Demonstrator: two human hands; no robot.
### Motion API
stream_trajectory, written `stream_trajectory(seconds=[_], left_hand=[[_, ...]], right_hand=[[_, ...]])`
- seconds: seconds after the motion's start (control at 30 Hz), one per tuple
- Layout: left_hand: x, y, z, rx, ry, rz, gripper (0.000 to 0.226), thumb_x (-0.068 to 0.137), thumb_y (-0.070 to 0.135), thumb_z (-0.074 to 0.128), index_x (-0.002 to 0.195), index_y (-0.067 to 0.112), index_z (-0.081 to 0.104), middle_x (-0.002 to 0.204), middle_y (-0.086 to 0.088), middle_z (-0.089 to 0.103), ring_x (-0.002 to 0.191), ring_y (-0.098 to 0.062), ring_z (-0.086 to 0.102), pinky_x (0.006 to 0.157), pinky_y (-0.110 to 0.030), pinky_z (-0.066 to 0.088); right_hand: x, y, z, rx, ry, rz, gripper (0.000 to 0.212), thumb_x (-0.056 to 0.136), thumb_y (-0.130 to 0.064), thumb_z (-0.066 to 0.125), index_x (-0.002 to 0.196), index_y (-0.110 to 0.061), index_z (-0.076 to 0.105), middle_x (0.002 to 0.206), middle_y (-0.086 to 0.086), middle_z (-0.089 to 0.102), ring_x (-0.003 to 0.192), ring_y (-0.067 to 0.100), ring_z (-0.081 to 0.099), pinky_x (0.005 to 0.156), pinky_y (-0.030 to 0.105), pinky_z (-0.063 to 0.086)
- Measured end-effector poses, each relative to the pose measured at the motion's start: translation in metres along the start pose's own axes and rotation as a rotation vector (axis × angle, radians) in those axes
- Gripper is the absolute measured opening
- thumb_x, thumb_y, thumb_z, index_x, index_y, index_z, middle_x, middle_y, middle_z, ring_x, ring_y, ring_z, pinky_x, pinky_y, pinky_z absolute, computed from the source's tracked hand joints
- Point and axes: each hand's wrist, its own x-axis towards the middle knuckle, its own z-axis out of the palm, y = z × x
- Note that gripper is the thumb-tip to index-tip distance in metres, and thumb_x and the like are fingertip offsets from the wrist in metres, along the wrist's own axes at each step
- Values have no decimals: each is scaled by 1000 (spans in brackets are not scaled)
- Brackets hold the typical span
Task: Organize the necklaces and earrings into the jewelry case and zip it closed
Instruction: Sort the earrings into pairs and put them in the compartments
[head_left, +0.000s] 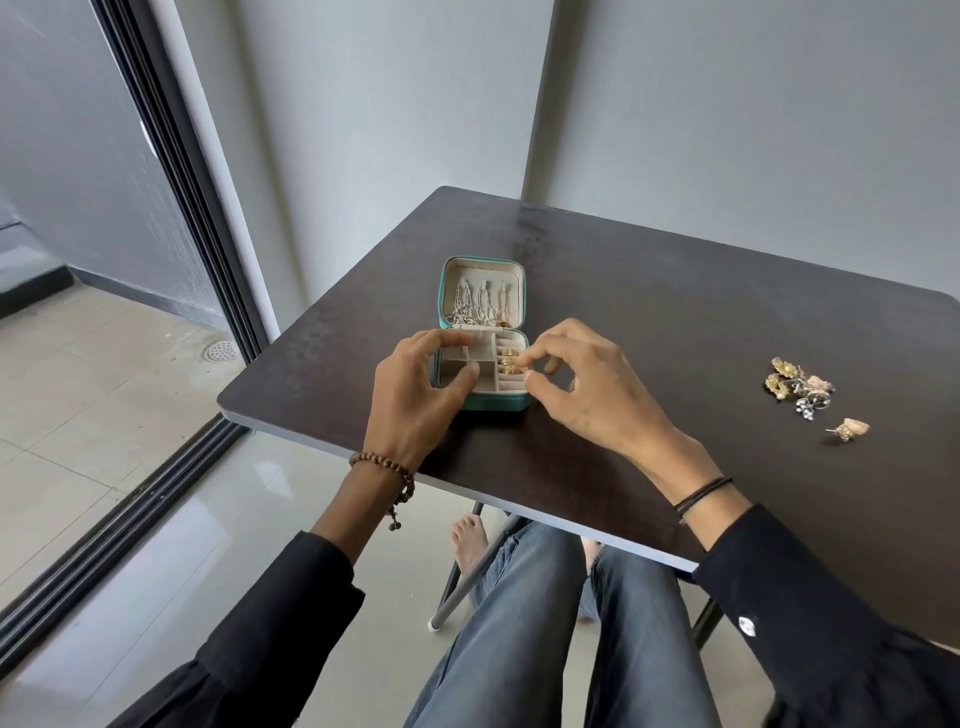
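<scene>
Several loose earrings (802, 387) lie off right, nearest the right hand (592, 384) pinching a gold earring (511, 370); the left hand (410, 384) grips the case (493, 402).

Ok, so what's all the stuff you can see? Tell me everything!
jewelry case: one, teal outside, cream inside, open on the table's left part
necklaces: several, silver, hanging in the case lid
gold earrings: three, gold, in the case's right-hand slots
loose earrings: small heap, gold and silver, on the table at right
single earring: one, gold, apart from the heap, nearer the person
table: one, dark brown, against a grey wall
bead bracelet: one, brown, left wrist
cord band: one, black, right wrist
jeans: blue, under the table
left grip: curled over the case's left side
right grip: fingertips at the gold earrings
</scene>
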Motion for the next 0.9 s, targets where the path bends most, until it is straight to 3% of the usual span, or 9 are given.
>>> stream_trajectory(seconds=[0.13, 0.2, 0.3, 0.47, 0.67, 0.8, 0.9], left_hand=[[0, 12, 1, 71, 18, 68, 21, 85, 24, 75, 106, 22, 73, 118, 3, 71, 107, -13, 63, 91, -27, 50], [2, 18, 2, 100, 41, 93, 22, 85, 27, 74, 106, 23, 74, 116, 4, 73, 106, -13, 64, 93, -36, 52], [8, 30, 8, 144, 47, 134, 25, 85, 32, 69, 109, 24, 72, 117, 5, 73, 105, -16, 67, 92, -44, 53], [16, 49, 26, 266, 41, 209, 24, 88, 28, 69, 113, 25, 69, 117, 5, 72, 112, -20, 65, 103, -37, 43], [16, 78, 63, 226, -31, 294, 22, 90, 27, 68, 112, 24, 68, 114, 10, 71, 111, -13, 64, 100, -23, 29], [13, 96, 98, 188, -119, 355, 23, 89, 25, 67, 112, 24, 69, 112, 10, 71, 109, -12, 65, 102, -35, 43], [7, 102, 122, 193, -202, 382, 25, 88, 25, 64, 112, 26, 68, 114, 10, 70, 110, -12, 63, 101, -36, 44]], right_hand=[[1, -1, -1, 22, 53, 17, 10, 92, -27, 67, 99, -26, 75, 107, -12, 63, 86, 2, 65, 68, 18, 48], [2, -3, -4, 28, 79, 23, 10, 93, -26, 68, 99, -23, 76, 104, -11, 65, 84, 0, 65, 67, 6, 42], [3, -5, -9, 63, 107, 30, 9, 93, -26, 70, 96, -21, 76, 98, -8, 68, 82, 1, 65, 71, 2, 42], [-6, 3, -25, 79, 159, 45, 7, 94, -28, 70, 94, -22, 75, 94, -9, 69, 81, 3, 65, 73, 5, 45], [-31, 31, -56, 74, 234, 120, 6, 93, -25, 70, 94, -22, 75, 92, -11, 71, 82, 3, 66, 72, 2, 41], [-49, 56, -76, 41, 282, 170, 5, 93, -23, 71, 95, -21, 75, 91, -11, 72, 83, 2, 66, 72, 2, 42], [-62, 73, -86, 15, 294, 205, 6, 92, -22, 71, 96, -21, 75, 90, -11, 73, 80, 1, 67, 73, 5, 45]])
